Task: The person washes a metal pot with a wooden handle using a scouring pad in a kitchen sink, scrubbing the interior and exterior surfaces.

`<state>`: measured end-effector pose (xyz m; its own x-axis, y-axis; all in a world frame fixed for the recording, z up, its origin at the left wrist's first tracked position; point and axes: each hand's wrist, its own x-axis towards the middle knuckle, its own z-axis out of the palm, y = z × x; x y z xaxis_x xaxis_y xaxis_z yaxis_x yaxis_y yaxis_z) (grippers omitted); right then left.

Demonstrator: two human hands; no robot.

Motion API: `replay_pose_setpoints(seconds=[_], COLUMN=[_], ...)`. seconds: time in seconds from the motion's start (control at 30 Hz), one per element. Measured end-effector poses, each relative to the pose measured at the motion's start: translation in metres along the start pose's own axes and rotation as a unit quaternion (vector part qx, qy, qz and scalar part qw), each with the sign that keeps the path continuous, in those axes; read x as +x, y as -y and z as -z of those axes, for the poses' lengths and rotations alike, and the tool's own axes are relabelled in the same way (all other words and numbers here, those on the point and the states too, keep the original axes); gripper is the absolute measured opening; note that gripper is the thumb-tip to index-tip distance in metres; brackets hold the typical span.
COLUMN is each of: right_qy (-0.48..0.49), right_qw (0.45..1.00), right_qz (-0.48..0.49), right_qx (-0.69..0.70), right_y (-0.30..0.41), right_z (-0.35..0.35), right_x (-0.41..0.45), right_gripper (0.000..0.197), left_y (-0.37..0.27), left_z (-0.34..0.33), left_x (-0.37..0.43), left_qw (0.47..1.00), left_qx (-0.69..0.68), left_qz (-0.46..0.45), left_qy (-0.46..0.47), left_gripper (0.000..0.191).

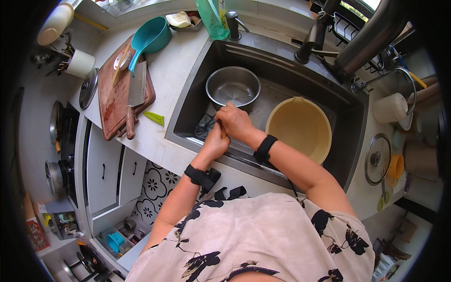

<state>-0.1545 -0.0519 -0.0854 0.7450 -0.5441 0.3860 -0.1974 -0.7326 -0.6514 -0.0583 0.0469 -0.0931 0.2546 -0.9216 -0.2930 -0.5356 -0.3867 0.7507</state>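
Observation:
My left hand (215, 141) and my right hand (235, 121) meet over the near left part of the dark sink (192, 88). Both are closed around a small tan-brown item (224, 132); the fingers hide most of it, so its kind is unclear. Just beyond the right hand a steel bowl (232, 84) stands in the sink, with what looks like clear water inside. A dark crumpled bag-like thing (205, 126) lies left of the hands, below the bowl. Right of my right hand sits a large cream plastic basin (299, 127), partly behind my forearm.
Left on the counter, a cleaver (136, 86) and a turquoise ladle-like scoop (149, 37) lie on a wooden cutting board (109, 102). A green peel-like piece (154, 118) lies beside it. The faucet (373, 31) rises behind the sink; a glass lid (377, 158) rests at right.

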Motion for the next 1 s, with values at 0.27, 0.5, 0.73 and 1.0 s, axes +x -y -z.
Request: replay_pose_setpoints(seconds=[0.27,0.5,0.73,1.0], right_qy=[-0.019,0.011,-0.005,-0.086], right_qw=[0.999,1.000,1.000,0.989], right_qz=[-0.019,-0.002,-0.010,-0.108], right_qx=[0.017,0.002,0.015,-0.048], right_y=[-0.006,-0.010,-0.004,-0.031], right_z=[0.001,0.002,0.002,0.055], right_x=[0.002,0.006,-0.003,0.014], right_gripper=[0.010,0.007,0.007,0.014], left_y=[0.008,-0.007,-0.005,-0.025], left_z=[0.000,0.007,0.003,0.012], left_x=[0.002,-0.004,-0.002,-0.005], left_qw=[0.999,0.996,0.995,0.993], left_qx=[-0.039,-0.073,-0.082,-0.064], left_qz=[-0.008,0.030,0.034,0.084], left_qy=[0.013,0.040,0.035,0.048], left_gripper=[0.069,0.065,0.062,0.070])
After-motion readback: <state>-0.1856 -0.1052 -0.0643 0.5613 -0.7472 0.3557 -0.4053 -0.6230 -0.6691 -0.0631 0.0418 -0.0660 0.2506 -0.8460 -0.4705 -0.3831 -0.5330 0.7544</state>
